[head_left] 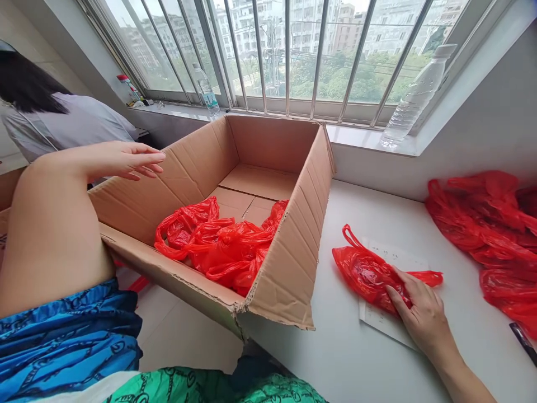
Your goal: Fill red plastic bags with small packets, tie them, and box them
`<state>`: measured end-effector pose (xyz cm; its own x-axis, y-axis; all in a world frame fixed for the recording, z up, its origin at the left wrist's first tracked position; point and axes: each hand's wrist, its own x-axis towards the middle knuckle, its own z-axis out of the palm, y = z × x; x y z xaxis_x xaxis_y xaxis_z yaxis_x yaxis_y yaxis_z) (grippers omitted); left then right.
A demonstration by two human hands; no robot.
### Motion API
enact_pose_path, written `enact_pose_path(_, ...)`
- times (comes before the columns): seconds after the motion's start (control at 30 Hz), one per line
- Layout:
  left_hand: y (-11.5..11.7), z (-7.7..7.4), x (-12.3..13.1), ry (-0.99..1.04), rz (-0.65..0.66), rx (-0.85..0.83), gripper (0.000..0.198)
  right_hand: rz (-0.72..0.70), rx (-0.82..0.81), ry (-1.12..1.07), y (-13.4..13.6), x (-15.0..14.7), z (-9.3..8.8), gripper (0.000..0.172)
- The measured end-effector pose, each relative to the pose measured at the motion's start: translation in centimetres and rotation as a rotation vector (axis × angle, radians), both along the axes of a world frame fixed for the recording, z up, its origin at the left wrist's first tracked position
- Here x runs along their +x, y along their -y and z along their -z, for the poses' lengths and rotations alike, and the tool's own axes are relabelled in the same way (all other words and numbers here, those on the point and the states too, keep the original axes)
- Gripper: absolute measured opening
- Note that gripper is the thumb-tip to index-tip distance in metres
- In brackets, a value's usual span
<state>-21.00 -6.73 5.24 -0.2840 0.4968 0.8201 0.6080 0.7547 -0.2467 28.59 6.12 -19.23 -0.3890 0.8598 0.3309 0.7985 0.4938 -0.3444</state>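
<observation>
My left hand (126, 159) hovers above the left wall of an open cardboard box (289, 268), fingers stretched out flat, holding nothing. Inside the box lies a heap of red plastic bags (218, 246). On the white counter to the right, my right hand (419, 313) rests on a single red plastic bag (369, 274), fingers pressed down on its near end. That bag lies on a white sheet of paper (386, 324).
A pile of more red bags (490, 235) lies at the far right of the counter (335, 358). Plastic bottles (413, 101) stand on the window sill behind bars. Another person (50, 117) sits at the left behind the box. A dark object (524, 341) lies at the right edge.
</observation>
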Motion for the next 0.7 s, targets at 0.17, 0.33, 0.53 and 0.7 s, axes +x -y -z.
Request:
enact_pose_path(0.17,-0.4,-4.4,-5.1,0.256,0.186,-0.199,0.110,-0.008,-0.005,-0.012,-0.1,0.0,0.1,0.058)
enact_pose_path(0.33,-2.1,-12.6,-9.5,0.943,0.562,-0.261,0.085,-0.016,-0.044,-0.008,0.1,0.0,0.0,0.058)
enact_pose_path(0.53,-2.1,-14.6,0.5,0.843,1.065,0.489,0.041,0.007,0.189,0.044,1.7,-1.6,-3.9,0.062)
enact_pose_path(0.7,-4.5,-12.1,10.1,0.566,1.224,0.133,0.021,-0.475,0.323,-0.239,7.8,-8.2,-15.6,0.034)
